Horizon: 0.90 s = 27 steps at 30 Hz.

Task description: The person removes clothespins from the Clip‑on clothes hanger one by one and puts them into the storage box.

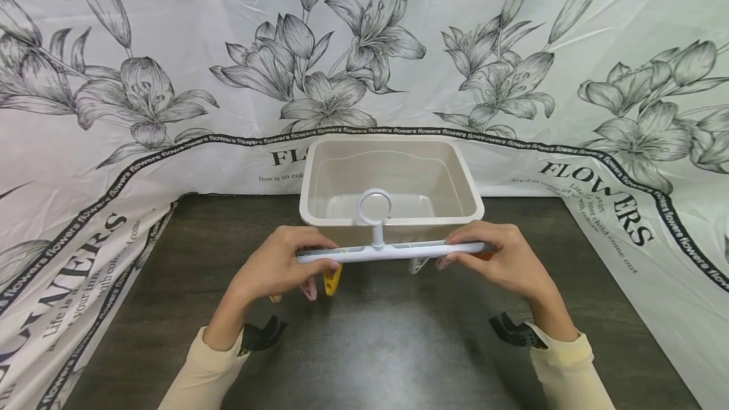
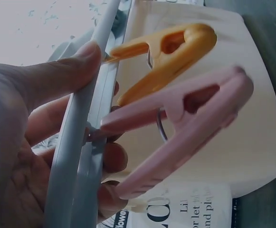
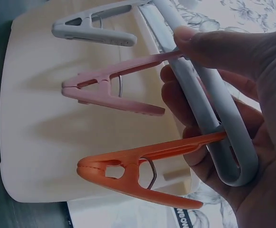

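Head view, and here we have a clip hanger (image 1: pixel 364 254) stretched level across the middle, its ring hook (image 1: pixel 378 233) standing at twelve o'clock from the bar. Out at the nine o'clock end, the left hand (image 1: pixel 274 262) pinches the bar, thumb on the near face, fingers curled round the far side; over at three o'clock, the right hand (image 1: pixel 505 258) mirrors it exactly. Why so wide apart? Most likely because two ends make the steadiest hold, leaving the hook free in between. And look at the left wrist view: a yellow clip (image 2: pixel 178 61) and a pink clip (image 2: pixel 192 140) dangle by that thumb, unpinched, the fingers gripping bar alone. Right wrist now: a grey clip (image 3: pixel 95 34), a second pink one and an orange clip (image 3: pixel 149 194) hang in a row, the orange nearest the bar's rounded end. The bar is up off the table (image 1: pixel 376 347), which seems to give them room to hang. Beyond it at twelve o'clock sits the beige bin (image 1: pixel 433 221), mouth up, apparently set back to leave working space; whether any clip brushes it, I cannot tell.
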{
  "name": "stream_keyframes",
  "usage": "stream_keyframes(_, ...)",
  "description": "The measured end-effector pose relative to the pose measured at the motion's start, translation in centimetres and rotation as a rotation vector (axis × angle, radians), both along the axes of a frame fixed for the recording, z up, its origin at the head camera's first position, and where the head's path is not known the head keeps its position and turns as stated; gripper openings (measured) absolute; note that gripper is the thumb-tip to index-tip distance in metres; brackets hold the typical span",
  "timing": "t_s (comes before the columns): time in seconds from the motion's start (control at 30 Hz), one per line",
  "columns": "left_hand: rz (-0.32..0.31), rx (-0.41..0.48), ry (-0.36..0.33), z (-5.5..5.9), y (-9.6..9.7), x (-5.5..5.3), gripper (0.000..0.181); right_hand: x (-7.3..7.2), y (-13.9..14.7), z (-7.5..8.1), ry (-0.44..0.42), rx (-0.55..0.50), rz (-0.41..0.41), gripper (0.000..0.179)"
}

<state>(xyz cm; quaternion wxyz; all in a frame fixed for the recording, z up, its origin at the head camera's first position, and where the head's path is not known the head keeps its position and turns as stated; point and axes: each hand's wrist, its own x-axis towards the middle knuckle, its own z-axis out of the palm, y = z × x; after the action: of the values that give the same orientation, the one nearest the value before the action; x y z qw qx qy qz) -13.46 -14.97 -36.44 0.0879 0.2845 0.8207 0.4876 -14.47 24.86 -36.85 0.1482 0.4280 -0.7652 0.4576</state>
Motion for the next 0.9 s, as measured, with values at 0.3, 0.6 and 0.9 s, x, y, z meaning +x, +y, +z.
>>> stream_keyframes(0.3,0.044,0.008,0.147,0.0,0.1,0.7,0.020,0.5,0.2,0.0,-0.130,-0.070,-0.059,0.045)
stream_keyframes(0.6,-0.006,0.135,0.107,-0.6,-0.6,0.7,0.018,0.9,0.7,0.5,-0.304,-0.094,-0.141,0.056)
stream_keyframes(0.9,0.004,0.130,0.098,-0.6,-0.8,0.5,0.018,0.7,1.1,0.1,-0.293,-0.048,-0.244,0.056)
